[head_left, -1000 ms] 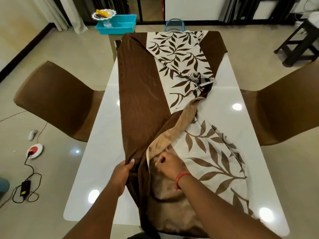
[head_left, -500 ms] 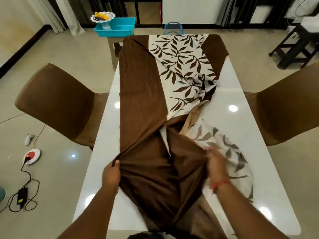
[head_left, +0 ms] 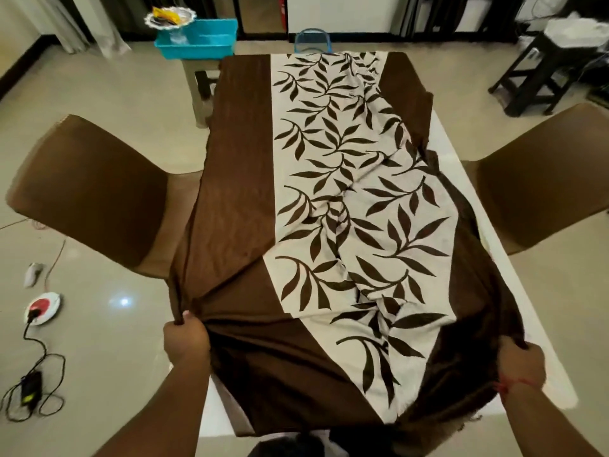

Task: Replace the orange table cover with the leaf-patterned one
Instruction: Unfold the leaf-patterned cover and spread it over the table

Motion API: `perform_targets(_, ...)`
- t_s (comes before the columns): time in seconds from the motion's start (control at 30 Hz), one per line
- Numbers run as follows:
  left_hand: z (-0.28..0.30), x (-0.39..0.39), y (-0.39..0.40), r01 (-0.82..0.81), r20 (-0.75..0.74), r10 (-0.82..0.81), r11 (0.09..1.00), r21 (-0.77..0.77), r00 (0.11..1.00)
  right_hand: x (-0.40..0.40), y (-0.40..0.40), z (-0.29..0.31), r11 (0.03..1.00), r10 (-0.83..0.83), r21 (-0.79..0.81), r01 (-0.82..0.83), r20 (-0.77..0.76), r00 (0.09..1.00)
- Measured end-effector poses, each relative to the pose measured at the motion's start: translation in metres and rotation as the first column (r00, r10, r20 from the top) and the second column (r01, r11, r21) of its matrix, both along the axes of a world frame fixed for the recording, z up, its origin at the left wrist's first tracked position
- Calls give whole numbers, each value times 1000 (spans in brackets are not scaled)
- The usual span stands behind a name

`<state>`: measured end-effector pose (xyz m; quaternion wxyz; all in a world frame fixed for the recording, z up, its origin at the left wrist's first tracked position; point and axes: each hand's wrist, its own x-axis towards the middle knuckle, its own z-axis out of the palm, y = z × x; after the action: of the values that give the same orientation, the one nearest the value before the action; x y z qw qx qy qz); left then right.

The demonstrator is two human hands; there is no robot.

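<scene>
Two hands on one cloth: left hand (head_left: 186,336) clenched on a bunched fold of the brown border at the near left, off the table edge; right hand (head_left: 520,362) gripping the brown edge at the near right, over the tabletop. Leaf cover (head_left: 346,199) lies along the table (head_left: 514,258), reaching the far end, brown band flat on the left, leaf panel rumpled mid-table, right border folded under and crumpled. No orange cover in view, so judged already off. Step in hand: spreading. Best done, I judge, by pulling both near corners outward and toward the near end with even tension, then easing the right side further right, since bare white top shows along that edge only. Count, left to right: one left chair (head_left: 89,189), one blue tray (head_left: 201,39) far left, one cover, one table, one right chair (head_left: 540,179), one dark stool (head_left: 547,70) far right.
</scene>
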<state>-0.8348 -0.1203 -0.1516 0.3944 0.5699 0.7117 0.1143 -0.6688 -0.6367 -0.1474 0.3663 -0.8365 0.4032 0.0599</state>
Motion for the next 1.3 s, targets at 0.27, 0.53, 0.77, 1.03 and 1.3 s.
perform_targets(0.27, -1, -44, -37, 279, 161, -252, 944, -177, 954, 3, -29, -14, 943, 309, 143, -301, -36, 950)
perform_targets(0.53, -2, -96, -78, 90, 68, -87, 995, -35, 994, 16, -102, 2, 935, 334, -75, -346, -133, 933)
perform_targets(0.77, -2, -116, -130, 275, 86, -263, 942, -193, 961, -5, -86, -15, 910, 414, 19, -413, -62, 908)
perform_targets(1.03, 0, -146, -124, 264, 53, -259, 955, -133, 964, -57, -43, 16, 812, 469, -432, -391, 85, 879)
perform_targets(1.3, -8, -182, -61, 306, 56, -302, 949, -81, 952, -152, 150, 2, 35, 995, -461, -887, -63, 72)
